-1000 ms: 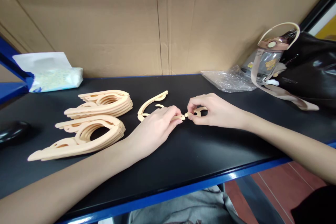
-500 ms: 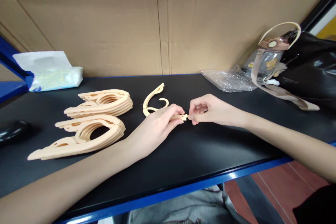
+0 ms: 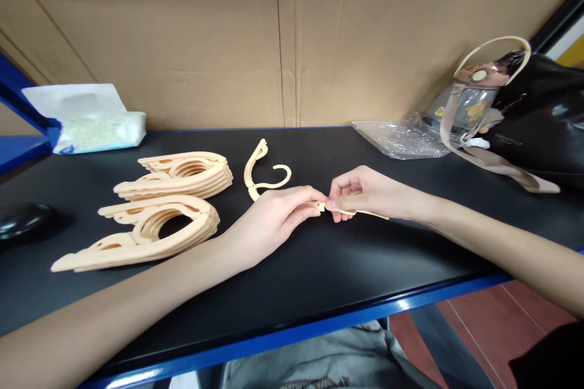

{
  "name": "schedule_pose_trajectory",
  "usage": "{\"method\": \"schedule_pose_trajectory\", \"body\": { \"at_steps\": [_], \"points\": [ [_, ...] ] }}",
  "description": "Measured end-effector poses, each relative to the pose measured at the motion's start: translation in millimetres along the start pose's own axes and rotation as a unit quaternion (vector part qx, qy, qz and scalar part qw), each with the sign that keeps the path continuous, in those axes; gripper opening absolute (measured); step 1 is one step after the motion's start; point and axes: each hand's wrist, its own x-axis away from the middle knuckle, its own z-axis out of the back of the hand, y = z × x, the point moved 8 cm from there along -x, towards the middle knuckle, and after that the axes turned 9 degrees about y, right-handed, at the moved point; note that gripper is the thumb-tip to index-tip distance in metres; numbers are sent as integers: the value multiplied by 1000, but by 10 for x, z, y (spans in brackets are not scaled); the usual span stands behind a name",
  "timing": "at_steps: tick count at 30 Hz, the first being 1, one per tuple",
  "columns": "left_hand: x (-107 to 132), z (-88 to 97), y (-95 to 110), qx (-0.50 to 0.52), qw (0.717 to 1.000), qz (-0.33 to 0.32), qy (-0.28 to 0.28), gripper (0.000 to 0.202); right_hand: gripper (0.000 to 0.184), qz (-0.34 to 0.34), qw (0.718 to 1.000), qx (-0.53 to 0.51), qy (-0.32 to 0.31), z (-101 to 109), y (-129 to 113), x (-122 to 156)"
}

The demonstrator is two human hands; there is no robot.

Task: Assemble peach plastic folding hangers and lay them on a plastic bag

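Note:
My left hand (image 3: 278, 219) and my right hand (image 3: 365, 193) meet at the middle of the black table (image 3: 319, 267). Both pinch a beige plastic hanger piece (image 3: 260, 173). Its hook and curved arm stick out behind my left hand, lifted off the table. A thin beige arm (image 3: 371, 214) runs out under my right hand's fingers. To the left lie two stacks of folded beige hangers (image 3: 155, 219), one nearer me and one behind it.
A tissue pack (image 3: 91, 124) sits at the back left, a black mouse (image 3: 22, 219) at the left edge. At the back right are a clear plastic bag (image 3: 396, 137), a strapped water bottle (image 3: 469, 103) and a black handbag (image 3: 542, 115). Cardboard wall behind.
The hanger's hook end has swung up and leftward behind my left hand. My right hand has turned its piece, and a thin beige arm now shows beneath it.

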Motion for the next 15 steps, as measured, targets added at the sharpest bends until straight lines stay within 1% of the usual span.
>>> {"method": "schedule_pose_trajectory", "body": {
  "at_steps": [7, 11, 15],
  "points": [
    [9, -11, -17, 10, 1000, 11, -4, 16, 32, -7, 1000, 20, 0, -4, -5, 2],
    [5, -21, -49, 7, 1000, 23, -8, 14, 34, -26, 999, 34, 11, 0, 36, -4],
    [3, -42, -82, 2, 999, 30, -16, 14, 30, -26, 1000, -13, 8, -10, 71, -20]
  ]
}}
